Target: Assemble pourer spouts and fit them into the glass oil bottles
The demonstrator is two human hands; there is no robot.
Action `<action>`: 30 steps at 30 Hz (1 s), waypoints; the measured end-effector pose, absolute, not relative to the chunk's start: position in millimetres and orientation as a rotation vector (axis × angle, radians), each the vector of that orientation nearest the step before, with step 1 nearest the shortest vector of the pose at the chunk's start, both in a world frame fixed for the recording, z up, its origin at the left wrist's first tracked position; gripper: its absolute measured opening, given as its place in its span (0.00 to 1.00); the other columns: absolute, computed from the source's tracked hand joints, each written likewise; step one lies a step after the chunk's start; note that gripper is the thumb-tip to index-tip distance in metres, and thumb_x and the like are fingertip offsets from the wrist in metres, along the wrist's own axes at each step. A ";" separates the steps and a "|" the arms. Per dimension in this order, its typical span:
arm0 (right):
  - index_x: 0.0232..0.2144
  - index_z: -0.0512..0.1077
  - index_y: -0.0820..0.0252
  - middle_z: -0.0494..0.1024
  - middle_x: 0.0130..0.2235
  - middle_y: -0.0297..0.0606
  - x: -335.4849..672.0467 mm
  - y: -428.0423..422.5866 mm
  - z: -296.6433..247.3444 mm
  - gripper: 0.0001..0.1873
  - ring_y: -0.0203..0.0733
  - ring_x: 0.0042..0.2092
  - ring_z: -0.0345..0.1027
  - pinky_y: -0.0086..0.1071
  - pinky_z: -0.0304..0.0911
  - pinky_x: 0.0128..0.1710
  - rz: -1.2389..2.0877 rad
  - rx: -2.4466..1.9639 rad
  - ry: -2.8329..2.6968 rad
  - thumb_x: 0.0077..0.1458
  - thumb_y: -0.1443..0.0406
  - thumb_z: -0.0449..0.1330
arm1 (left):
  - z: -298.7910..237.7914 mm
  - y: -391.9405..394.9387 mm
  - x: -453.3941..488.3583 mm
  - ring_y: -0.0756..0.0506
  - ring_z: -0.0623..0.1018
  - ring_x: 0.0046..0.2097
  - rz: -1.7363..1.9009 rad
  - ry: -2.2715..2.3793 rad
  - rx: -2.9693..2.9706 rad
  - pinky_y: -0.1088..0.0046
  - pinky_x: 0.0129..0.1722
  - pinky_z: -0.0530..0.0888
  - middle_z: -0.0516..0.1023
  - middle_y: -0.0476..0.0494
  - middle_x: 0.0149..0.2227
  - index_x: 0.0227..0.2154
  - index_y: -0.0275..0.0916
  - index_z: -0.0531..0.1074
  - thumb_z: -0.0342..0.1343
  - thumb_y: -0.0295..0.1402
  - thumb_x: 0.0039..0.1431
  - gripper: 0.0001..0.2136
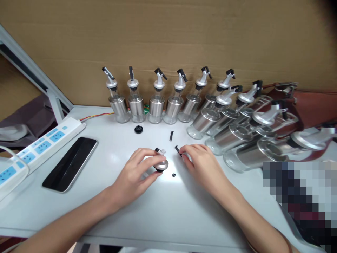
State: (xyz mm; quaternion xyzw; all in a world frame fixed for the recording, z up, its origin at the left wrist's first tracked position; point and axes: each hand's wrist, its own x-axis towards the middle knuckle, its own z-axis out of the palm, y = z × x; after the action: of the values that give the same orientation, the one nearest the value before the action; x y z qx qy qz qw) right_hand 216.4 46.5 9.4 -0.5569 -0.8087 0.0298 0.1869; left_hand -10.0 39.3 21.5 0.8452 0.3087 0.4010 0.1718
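Note:
My left hand rests on the white table, fingers wrapped round a silver pourer cap with a clear spout on top. My right hand lies just to the right of it, fingertips pinched on a small black part. A tiny black ring lies on the table between the two hands. A short black pin and a round black stopper lie farther back.
Several steel-and-glass dispenser bottles stand in a row along the cardboard wall, with more crowded at the right. A black phone and a white power strip lie at the left. A blurred patch covers the lower right corner.

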 end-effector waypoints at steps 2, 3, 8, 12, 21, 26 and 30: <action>0.34 0.71 0.60 0.79 0.33 0.40 216.2 46.1 9.3 0.05 0.48 0.37 0.72 0.40 0.58 0.38 0.031 -1.623 -2.226 0.57 0.72 0.57 | 21.4 39.6 -10.0 0.45 0.73 0.44 1.137 0.863 2.416 0.67 0.44 0.73 0.72 0.43 0.41 0.49 0.41 0.68 0.55 0.22 0.61 0.15; 0.34 0.71 0.60 0.79 0.33 0.40 216.1 45.8 8.5 0.03 0.49 0.37 0.72 0.39 0.58 0.37 -0.011 -1.662 -2.212 0.56 0.70 0.59 | 21.2 39.7 -10.0 0.45 0.73 0.44 1.131 0.856 2.429 0.67 0.44 0.73 0.72 0.43 0.41 0.49 0.41 0.69 0.56 0.22 0.61 0.14; 0.32 0.73 0.61 0.79 0.34 0.43 214.2 45.2 2.1 0.04 0.50 0.37 0.71 0.39 0.55 0.35 -0.131 -1.810 -2.246 0.57 0.69 0.58 | 18.4 39.2 -10.3 0.43 0.71 0.47 1.042 0.836 2.475 0.66 0.44 0.73 0.71 0.42 0.44 0.48 0.43 0.71 0.56 0.22 0.60 0.14; 0.28 0.70 0.60 0.78 0.31 0.41 214.1 46.0 -0.2 0.08 0.48 0.34 0.70 0.38 0.54 0.33 -0.076 -1.780 -2.224 0.56 0.72 0.54 | 17.2 37.7 -10.4 0.42 0.69 0.48 0.997 0.847 2.495 0.63 0.46 0.73 0.69 0.41 0.45 0.47 0.44 0.71 0.56 0.21 0.60 0.15; 0.29 0.64 0.56 0.75 0.26 0.33 198.1 34.4 13.9 0.07 0.37 0.27 0.69 0.29 0.62 0.26 0.251 -1.420 -1.903 0.60 0.69 0.52 | 14.8 36.7 -10.1 0.36 0.65 0.56 0.924 0.907 2.510 0.51 0.52 0.71 0.63 0.38 0.55 0.46 0.46 0.72 0.60 0.26 0.58 0.14; 0.29 0.65 0.56 0.74 0.26 0.33 191.3 28.3 20.3 0.07 0.37 0.28 0.69 0.29 0.64 0.28 0.289 -1.254 -1.867 0.59 0.70 0.53 | 14.2 37.2 -11.2 0.36 0.63 0.59 0.910 0.854 2.535 0.50 0.54 0.70 0.60 0.37 0.59 0.47 0.45 0.71 0.59 0.26 0.59 0.14; 0.29 0.65 0.56 0.75 0.27 0.33 191.2 27.0 21.9 0.08 0.38 0.29 0.71 0.30 0.66 0.30 0.300 -1.177 -1.886 0.59 0.71 0.54 | 15.0 37.6 -11.3 0.37 0.65 0.59 0.960 0.843 2.523 0.51 0.53 0.70 0.63 0.36 0.59 0.47 0.44 0.71 0.58 0.27 0.60 0.13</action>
State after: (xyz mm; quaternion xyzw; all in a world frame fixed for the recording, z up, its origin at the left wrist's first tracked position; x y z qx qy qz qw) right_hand 191.2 27.0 21.9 -0.4725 -0.7573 0.1205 0.4344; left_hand -11.3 37.6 15.0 0.8812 0.2943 0.3354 0.1563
